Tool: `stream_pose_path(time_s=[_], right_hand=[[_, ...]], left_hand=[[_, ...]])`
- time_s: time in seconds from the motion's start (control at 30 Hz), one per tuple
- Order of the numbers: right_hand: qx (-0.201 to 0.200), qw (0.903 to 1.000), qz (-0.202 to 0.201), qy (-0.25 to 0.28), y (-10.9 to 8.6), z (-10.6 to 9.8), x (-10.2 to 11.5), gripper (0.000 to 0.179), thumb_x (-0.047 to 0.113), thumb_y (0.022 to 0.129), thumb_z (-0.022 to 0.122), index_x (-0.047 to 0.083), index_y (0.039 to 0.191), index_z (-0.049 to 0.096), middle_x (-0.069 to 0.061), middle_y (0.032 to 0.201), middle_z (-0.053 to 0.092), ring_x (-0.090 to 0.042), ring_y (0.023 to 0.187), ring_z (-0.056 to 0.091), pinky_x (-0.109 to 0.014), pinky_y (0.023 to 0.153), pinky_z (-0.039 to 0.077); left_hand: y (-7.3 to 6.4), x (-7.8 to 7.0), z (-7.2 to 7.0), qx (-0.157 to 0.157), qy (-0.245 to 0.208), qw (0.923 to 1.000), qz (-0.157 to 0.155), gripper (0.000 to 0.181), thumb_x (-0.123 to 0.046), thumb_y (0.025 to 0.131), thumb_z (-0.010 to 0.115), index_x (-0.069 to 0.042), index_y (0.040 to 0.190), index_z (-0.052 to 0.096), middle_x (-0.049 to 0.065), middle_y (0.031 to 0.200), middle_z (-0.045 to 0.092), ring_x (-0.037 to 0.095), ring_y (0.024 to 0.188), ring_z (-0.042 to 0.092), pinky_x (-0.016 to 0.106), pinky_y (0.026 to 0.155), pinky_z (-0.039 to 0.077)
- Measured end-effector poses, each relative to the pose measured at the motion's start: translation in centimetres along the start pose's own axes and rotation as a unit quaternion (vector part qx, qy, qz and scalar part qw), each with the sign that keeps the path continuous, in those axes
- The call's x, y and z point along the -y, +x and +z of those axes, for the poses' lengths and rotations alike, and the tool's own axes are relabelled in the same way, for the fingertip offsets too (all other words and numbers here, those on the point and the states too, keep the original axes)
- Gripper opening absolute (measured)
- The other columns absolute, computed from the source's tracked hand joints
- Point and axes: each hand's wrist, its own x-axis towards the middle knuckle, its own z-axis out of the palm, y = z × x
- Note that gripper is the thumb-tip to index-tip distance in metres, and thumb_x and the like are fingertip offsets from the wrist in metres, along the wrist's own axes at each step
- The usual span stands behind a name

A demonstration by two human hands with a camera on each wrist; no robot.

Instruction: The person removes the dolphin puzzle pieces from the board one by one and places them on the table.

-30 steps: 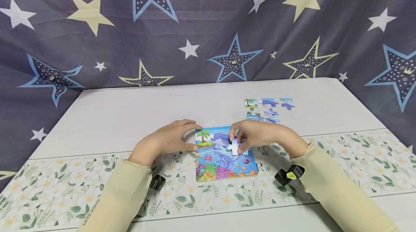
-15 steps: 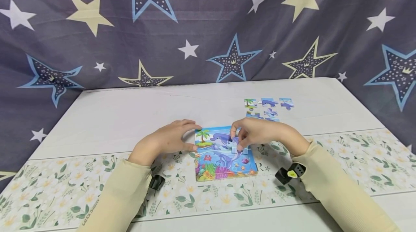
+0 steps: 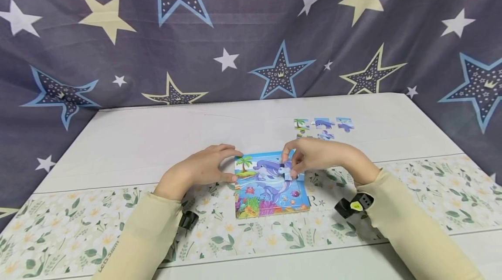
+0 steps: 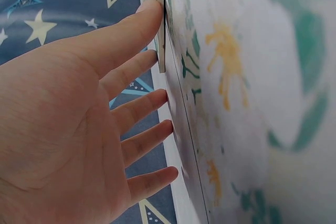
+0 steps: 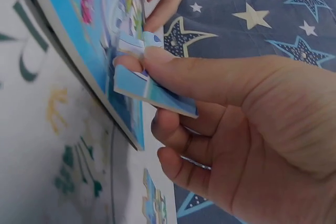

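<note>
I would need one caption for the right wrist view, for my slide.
The right hand pinches a jigsaw piece close to a colourful puzzle board, star-patterned cloth behind.

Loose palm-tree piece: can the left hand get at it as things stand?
Likely yes. The left hand only touches the dolphin board at its left edge, and bare tabletop leads to the palm-tree piece; the right hand sits just in front, so it might crowd.

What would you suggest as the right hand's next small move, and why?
I would probably lift the puzzle piece farther toward the loose pieces: the right hand pinches it above the puzzle board and has edged that way, while the left hand touches the board's left edge.
</note>
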Motion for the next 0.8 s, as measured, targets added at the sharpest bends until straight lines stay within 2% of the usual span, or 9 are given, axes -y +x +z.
stream_pose_path(time_s=[0.23,0.53,0.8], right_hand=[[-0.02,0.9996,-0.004,0.018,-0.7,-1.3,-0.9,0.023,0.003,0.091,0.071,0.003,0.11,0.059,-0.004,0.077,0.069,-0.021,0.065,0.055,-0.027,0.059,0.043],[-0.052,0.9977,-0.035,0.026,-2.0,-2.9,-2.5,0.021,0.002,0.092,0.069,0.002,0.111,0.06,-0.006,0.08,0.067,-0.025,0.07,0.056,-0.028,0.062,0.044],[-0.08,0.9963,-0.02,0.023,-2.9,-3.9,-3.4,0.023,0.001,0.094,0.066,0.001,0.116,0.06,-0.008,0.084,0.067,-0.025,0.073,0.059,-0.033,0.061,0.046]], left_hand=[[0.0,0.0,0.0,0.001,0.002,1.0,0.002,0.068,-0.042,0.091,0.07,-0.023,0.151,0.043,0.009,0.16,0.028,0.037,0.147,0.022,0.063,0.114,0.024],[0.0,0.0,0.0,0.001,0.004,1.0,0.001,0.068,-0.043,0.091,0.07,-0.024,0.151,0.043,0.009,0.16,0.029,0.037,0.146,0.023,0.063,0.114,0.025],[0.0,0.1,0.0,0.0,0.003,1.0,0.003,0.068,-0.042,0.092,0.07,-0.024,0.151,0.043,0.009,0.16,0.029,0.038,0.147,0.022,0.063,0.113,0.025]])
